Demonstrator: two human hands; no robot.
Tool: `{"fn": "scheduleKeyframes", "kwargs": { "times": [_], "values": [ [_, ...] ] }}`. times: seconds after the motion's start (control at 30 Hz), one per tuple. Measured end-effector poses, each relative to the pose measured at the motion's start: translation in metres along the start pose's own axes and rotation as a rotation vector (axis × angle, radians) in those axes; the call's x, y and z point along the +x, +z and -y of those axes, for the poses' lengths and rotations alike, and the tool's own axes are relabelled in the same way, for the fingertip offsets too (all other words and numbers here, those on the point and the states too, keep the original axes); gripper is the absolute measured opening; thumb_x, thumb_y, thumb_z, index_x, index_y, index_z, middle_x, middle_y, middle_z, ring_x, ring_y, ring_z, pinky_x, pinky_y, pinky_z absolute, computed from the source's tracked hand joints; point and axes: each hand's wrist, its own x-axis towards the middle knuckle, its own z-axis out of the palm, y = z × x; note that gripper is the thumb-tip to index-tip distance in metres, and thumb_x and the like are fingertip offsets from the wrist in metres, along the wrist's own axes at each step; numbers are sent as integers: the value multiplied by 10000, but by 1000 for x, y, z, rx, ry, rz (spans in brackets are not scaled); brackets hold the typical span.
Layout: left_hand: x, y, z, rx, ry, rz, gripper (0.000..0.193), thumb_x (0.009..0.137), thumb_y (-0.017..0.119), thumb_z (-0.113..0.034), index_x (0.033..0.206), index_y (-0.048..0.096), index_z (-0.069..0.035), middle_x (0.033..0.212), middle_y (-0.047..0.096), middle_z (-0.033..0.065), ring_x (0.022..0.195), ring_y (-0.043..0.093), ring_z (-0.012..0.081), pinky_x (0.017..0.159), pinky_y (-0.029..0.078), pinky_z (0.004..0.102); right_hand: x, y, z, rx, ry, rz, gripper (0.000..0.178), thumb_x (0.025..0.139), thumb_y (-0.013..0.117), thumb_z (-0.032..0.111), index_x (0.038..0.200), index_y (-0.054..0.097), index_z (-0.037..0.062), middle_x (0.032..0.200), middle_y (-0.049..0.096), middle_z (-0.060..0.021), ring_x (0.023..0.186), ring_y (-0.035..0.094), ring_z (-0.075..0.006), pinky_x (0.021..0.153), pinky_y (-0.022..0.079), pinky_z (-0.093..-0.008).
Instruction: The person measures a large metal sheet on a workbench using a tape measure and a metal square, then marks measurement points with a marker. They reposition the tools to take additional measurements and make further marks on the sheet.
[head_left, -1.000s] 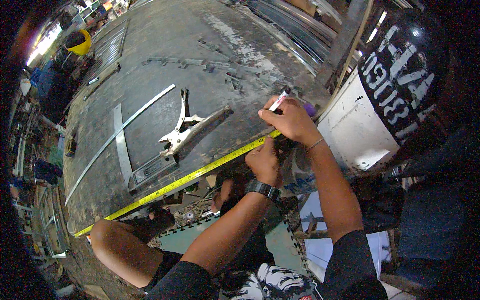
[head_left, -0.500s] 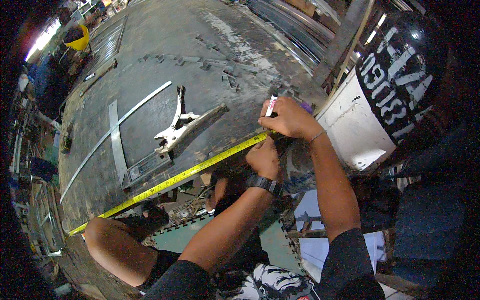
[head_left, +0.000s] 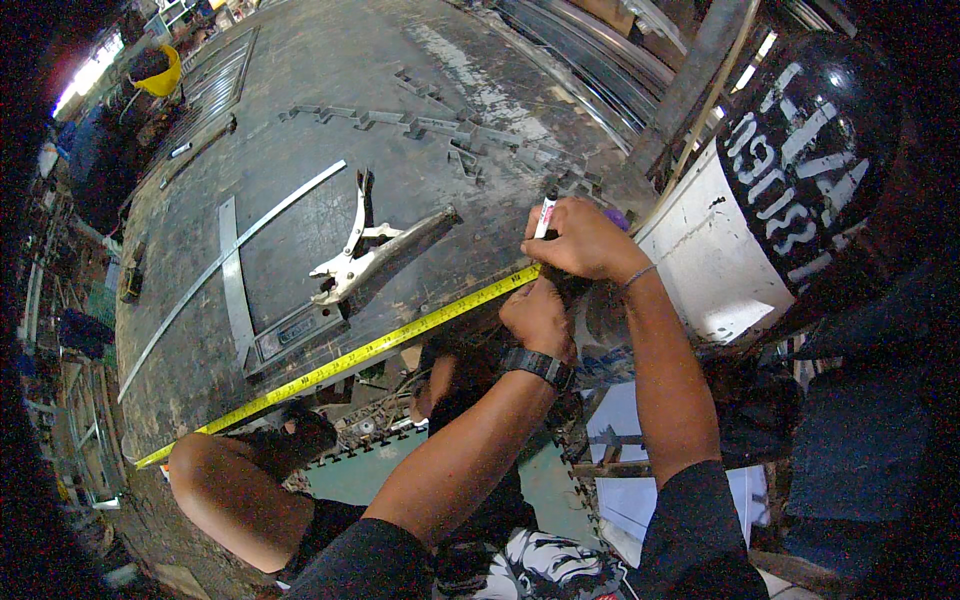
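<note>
A yellow tape measure [head_left: 385,345] runs stretched along the near edge of the dark metal tabletop [head_left: 300,190]. At its right end my left hand [head_left: 540,318], with a black watch on the wrist, is closed on the tape by the table edge; its fingertips are partly hidden. Just above it, my right hand [head_left: 592,240] grips a white marker [head_left: 545,216] that stands almost upright, its black end up. Where the marker's lower end meets the tape or table is hidden by the fingers.
Locking pliers [head_left: 350,262] lie on the table beside crossed flat metal strips [head_left: 232,285] and a rectangular metal piece [head_left: 290,338]. Small metal brackets [head_left: 410,125] are scattered farther back. A person's bent knee [head_left: 215,480] is near the left corner. A black-and-white drum-like container [head_left: 720,240] stands right.
Both my hands shift very slightly to the right along the edge. The marker stays in my right hand and the tape stays stretched.
</note>
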Motion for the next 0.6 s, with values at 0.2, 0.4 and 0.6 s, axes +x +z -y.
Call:
{"fn": "scheduleKeyframes", "kwargs": {
  "times": [0.2, 0.4, 0.6],
  "values": [
    [8, -4, 8, 154, 113, -6, 258, 915, 785, -181, 855, 720, 61, 845, 698, 24, 720, 597, 110, 649, 481, 290, -1, 0, 3, -8, 30, -23, 271, 831, 743, 295, 839, 714, 26, 797, 716, -196, 753, 702, -359, 712, 539, -441],
    [18, -9, 10, 257, 143, 27, 251, 895, 762, -169, 783, 716, 51, 751, 669, 9, 668, 570, 101, 617, 469, 301, -2, 6, 1, 65, 70, -113, 281, 858, 734, 349, 927, 732, 77, 932, 725, -211, 872, 684, -420, 757, 525, -493],
    [20, -11, 15, 286, 143, 37, 303, 882, 750, -205, 682, 704, 18, 661, 644, 6, 610, 549, 97, 581, 455, 314, -18, 14, 13, 259, -36, -544, 325, 951, 660, 352, 1152, 710, 101, 1048, 738, -146, 1010, 688, -352, 962, 496, -481]
  ]
}}
